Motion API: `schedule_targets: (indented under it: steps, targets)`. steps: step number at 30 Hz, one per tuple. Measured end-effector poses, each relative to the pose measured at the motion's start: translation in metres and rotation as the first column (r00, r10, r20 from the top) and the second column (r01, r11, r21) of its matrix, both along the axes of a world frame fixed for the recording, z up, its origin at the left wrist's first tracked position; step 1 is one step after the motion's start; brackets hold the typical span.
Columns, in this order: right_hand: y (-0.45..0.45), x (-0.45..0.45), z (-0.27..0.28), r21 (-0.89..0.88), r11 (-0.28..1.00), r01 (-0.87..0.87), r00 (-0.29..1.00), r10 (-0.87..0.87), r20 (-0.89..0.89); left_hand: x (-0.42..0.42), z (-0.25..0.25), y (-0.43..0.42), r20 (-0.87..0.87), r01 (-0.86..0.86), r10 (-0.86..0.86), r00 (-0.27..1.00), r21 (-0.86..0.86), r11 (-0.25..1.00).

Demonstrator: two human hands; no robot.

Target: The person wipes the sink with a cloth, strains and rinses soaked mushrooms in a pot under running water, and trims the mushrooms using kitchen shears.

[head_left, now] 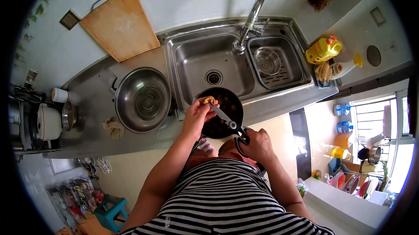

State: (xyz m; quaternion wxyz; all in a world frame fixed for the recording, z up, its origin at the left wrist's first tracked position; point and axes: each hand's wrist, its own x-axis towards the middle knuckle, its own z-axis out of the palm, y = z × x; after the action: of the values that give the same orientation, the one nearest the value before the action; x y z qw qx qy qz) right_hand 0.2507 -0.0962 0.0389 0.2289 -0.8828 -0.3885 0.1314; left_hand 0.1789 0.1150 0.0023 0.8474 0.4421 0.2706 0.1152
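Observation:
My left hand [198,117] pinches a small brown piece of food [209,100], possibly a mushroom; its exact kind is hard to make out. In my right hand [258,144] is a pair of kitchen scissors [228,121] with black handles, my fingers wrapped round them. The metal blades point up and left, their tips at the food by my left fingertips. Beneath both hands is a round dark pan [235,104] holding several brown lumps, at the front edge of the sink. Part of the pan is hidden by my left hand and the scissors.
A double steel sink [192,60] with a faucet [252,21] lies ahead; a strainer basket [267,60] stands in its right basin. Left are a large steel bowl [126,100], a cloth [114,128] and a leaning cutting board [120,25]. A yellow detergent bottle [322,51] stands right.

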Motion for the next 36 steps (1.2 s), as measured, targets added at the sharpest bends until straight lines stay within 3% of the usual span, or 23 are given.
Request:
schedule_targets:
  steps: [8,10,16,26,28,36]
  targets:
    - [0.004,-0.008,0.009,-0.016,0.998,0.068,0.996,-0.069,-0.064,0.0,0.0,-0.009,0.006,-0.07,0.07,0.998,0.023,0.997]
    - [0.004,-0.008,0.005,-0.134,0.99,0.037,0.996,-0.048,-0.081,-0.001,0.001,-0.01,0.014,-0.069,0.069,0.997,0.009,0.998]
    - [0.004,-0.013,0.0,-0.061,0.998,0.018,0.999,-0.015,0.05,-0.004,0.006,-0.007,-0.035,-0.06,0.061,0.998,0.033,0.998]
    - [0.013,-0.018,-0.005,-0.039,0.999,0.026,0.999,-0.025,0.035,-0.004,0.001,-0.007,-0.024,-0.154,0.157,0.987,0.095,0.983]
    - [0.015,-0.019,-0.005,0.04,0.999,0.032,0.995,-0.035,0.094,-0.002,0.004,-0.01,-0.025,-0.165,0.169,0.985,0.113,0.98]
    - [0.013,-0.016,-0.011,-0.012,1.0,0.0,0.989,0.002,0.149,-0.001,0.007,-0.011,0.006,-0.15,0.153,0.988,0.222,0.963]
